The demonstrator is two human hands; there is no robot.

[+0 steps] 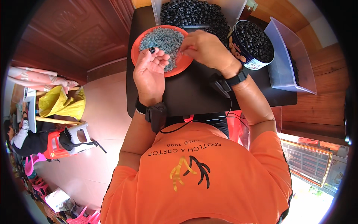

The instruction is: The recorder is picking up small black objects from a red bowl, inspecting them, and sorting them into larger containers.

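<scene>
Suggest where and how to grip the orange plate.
Probably the near rim of the orange plate, pinched from the person's side: it lies flat, that edge is bare of translucent bits, and the left hand and right hand overlap its sides.

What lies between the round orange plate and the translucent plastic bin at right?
The head view shows the right hand and a round, patterned tub of small black pieces.

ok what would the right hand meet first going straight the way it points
Likely the left hand, partly over the orange plate; depth is unclear, so the right hand might touch the small grey-blue pieces first.
</scene>
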